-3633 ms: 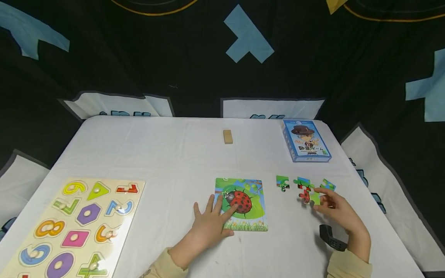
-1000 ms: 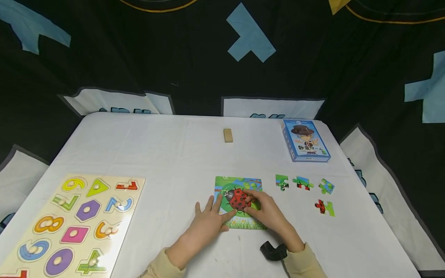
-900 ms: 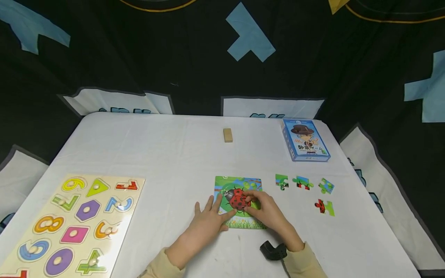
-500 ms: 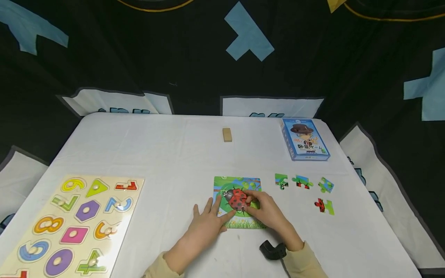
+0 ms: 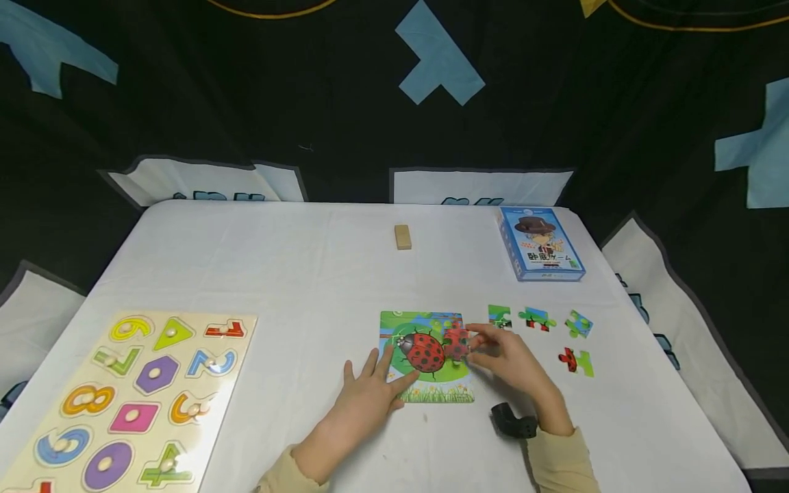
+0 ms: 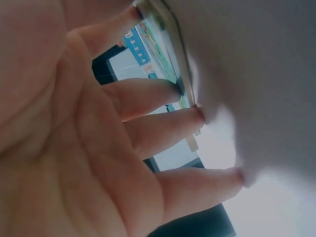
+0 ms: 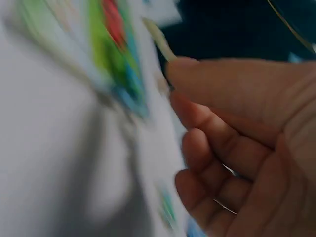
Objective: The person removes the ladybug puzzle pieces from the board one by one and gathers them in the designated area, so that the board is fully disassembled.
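Note:
A ladybug puzzle board (image 5: 425,392) lies flat on the white table. My left hand (image 5: 365,404) has its fingers spread straight, the fingertips on the board's left part and at its edge. In the left wrist view the fingers (image 6: 163,128) reach the board's rim and the table. My right hand (image 5: 502,352) pinches a red, black-spotted jigsaw piece (image 5: 456,341) between thumb and fingers, over the board's right edge. In the right wrist view the piece (image 7: 159,39) shows edge-on at the thumb tip, with the other fingers curled behind.
Loose jigsaw pieces lie at right: one green (image 5: 498,313), one green and red (image 5: 536,318), one blue-green (image 5: 579,324), one red and green (image 5: 576,361). A blue game box (image 5: 542,243) and wooden block (image 5: 403,237) stand behind; a number-and-shape board (image 5: 203,404) lies left.
From the loose pieces, my right hand came to the ladybug picture, then shifted right with the red piece to the board's edge. My left hand stays on the board.

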A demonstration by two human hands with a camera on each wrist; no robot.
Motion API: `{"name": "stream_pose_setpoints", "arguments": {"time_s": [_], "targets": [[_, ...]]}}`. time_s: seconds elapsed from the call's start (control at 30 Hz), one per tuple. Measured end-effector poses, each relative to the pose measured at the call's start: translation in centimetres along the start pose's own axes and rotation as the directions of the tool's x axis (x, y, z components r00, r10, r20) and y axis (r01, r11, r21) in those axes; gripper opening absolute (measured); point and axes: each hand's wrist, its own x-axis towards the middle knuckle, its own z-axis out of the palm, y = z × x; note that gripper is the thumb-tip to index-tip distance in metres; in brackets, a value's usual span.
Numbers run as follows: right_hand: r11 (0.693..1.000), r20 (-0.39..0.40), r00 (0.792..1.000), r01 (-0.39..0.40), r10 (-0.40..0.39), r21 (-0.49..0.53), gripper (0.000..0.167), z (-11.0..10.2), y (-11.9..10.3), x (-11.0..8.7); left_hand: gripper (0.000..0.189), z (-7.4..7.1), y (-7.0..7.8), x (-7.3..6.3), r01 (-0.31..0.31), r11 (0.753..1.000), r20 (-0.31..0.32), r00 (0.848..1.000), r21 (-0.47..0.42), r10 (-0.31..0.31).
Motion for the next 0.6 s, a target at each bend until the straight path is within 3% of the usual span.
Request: {"name": "stream_pose_setpoints", "arguments": {"time_s": [0.17, 0.3, 0.5, 0.6], "targets": [[0.990, -0.072, 0.988, -0.140, 0.138, -0.028, 0.048, -4.1, 2.0, -2.1, 0.045, -0.1, 0.1, -0.1, 0.005, 0.999, 0.000, 1.000, -0.031, -0.005], [0.978, -0.102, 0.974, -0.207, 0.203, -0.025, 0.048, -6.2, 3.4, -3.6, 0.045, 0.3, 0.0, -0.1, -0.005, 1.000, -0.018, 1.000, -0.026, 0.004], [0.953, -0.101, 0.952, -0.295, 0.288, -0.065, 0.046, -7.8, 4.5, -5.1, 0.046, 0.3, -0.1, -0.1, 0.008, 0.999, 0.001, 1.000, -0.049, -0.008], [0.952, -0.086, 0.952, -0.299, 0.292, -0.071, 0.048, -8.0, 4.7, -5.4, 0.046, 0.3, -0.1, 0.0, 0.008, 0.999, 0.001, 1.000, -0.048, -0.008]]}}
